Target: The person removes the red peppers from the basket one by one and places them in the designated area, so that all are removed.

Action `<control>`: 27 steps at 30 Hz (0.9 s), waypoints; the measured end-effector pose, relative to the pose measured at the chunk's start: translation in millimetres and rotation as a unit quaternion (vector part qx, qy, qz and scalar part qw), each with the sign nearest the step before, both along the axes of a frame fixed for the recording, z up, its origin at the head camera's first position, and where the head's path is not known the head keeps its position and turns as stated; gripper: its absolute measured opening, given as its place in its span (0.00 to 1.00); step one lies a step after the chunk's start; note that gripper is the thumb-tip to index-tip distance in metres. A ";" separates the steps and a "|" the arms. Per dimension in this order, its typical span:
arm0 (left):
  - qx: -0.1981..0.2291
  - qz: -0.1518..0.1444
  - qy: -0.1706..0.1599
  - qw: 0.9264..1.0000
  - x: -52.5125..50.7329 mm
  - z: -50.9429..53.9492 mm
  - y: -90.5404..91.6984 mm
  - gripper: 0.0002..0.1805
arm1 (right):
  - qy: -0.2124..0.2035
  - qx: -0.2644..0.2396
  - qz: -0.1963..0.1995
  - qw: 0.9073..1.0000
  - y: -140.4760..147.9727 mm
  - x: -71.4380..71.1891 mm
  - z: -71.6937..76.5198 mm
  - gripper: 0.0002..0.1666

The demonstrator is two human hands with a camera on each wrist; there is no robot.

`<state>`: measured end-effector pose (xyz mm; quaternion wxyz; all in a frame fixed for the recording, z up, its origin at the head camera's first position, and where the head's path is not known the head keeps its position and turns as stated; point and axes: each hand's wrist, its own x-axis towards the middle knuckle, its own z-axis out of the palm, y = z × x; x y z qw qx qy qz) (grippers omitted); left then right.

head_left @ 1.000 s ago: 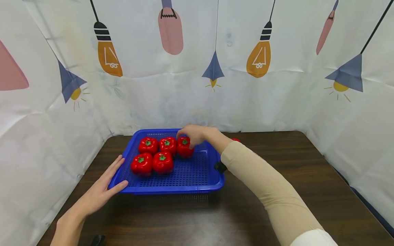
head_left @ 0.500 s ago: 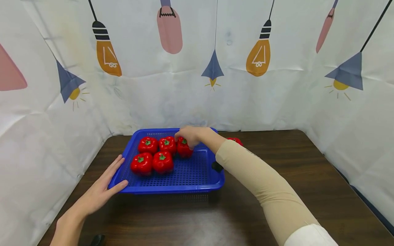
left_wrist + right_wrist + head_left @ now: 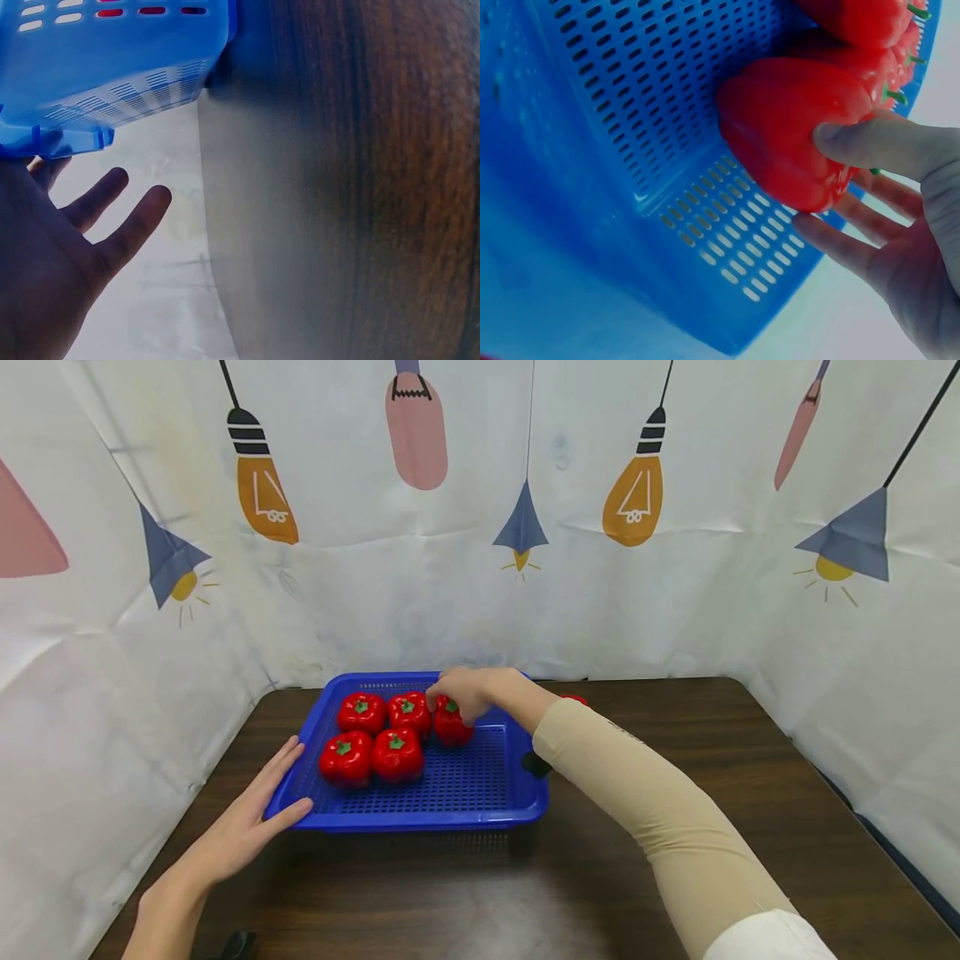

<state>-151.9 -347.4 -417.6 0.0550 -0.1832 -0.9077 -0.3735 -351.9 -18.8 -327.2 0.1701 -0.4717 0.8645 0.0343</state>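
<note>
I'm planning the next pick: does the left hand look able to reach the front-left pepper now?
Probably yes: the left hand is by the left end of the blue basket; only the rim seems to stand between hand and front-left pepper.

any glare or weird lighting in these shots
Head view: soft glare on the tabletop, glossy highlights on the red peppers; left wrist view: left hand dark against bright white cloth; right wrist view: right hand shaded across the palm.
</note>
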 end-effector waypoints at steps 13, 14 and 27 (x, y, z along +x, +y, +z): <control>0.004 0.003 -0.012 1.000 1.0 1.6 0.9 0.43 | -0.023 -0.027 0.015 0.999 18.2 7.6 21.3 0.35; 0.003 0.004 -0.012 1.000 0.8 1.8 0.8 0.43 | -0.021 -0.029 0.015 0.999 20.2 8.5 23.2 0.35; -0.005 0.006 0.000 1.000 1.3 1.0 1.1 0.43 | -0.035 -0.063 0.004 0.997 49.3 21.6 47.9 0.34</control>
